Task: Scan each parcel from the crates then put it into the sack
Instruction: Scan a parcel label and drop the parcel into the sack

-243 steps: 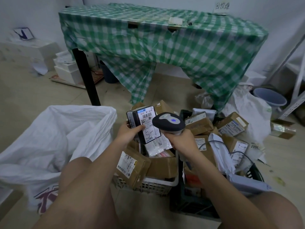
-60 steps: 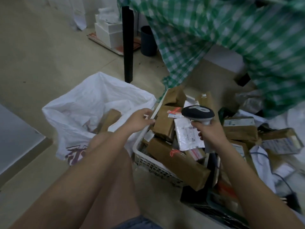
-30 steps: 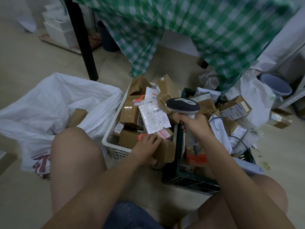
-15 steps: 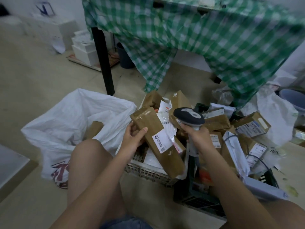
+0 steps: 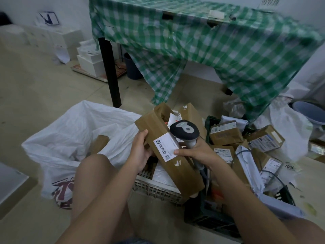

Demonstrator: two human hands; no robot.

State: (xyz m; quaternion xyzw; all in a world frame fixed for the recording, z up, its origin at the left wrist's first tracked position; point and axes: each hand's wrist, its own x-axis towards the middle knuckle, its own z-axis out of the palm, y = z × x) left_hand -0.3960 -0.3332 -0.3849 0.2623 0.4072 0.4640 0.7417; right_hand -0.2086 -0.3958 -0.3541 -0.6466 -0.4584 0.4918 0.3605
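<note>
at frame centre the left hand (image 5: 140, 152) grips a brown parcel (image 5: 168, 147), the right hand (image 5: 197, 152) clasps the scanner (image 5: 184, 132) with its thumb pinning the label, so scanning seems in hand and the sack (image 5: 73, 138) at left next

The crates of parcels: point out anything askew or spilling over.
Both the white plastic crate and the dark plastic crate are heaped. A brown cardboard parcel lies tilted past the dark crate's far edge, and a white poly mailer droops.

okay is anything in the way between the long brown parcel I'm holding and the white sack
Nothing visible blocks it. The long brown parcel is held up over the white crate, and the white sack lies open just beyond your left hand, with your knee below that path.
</note>
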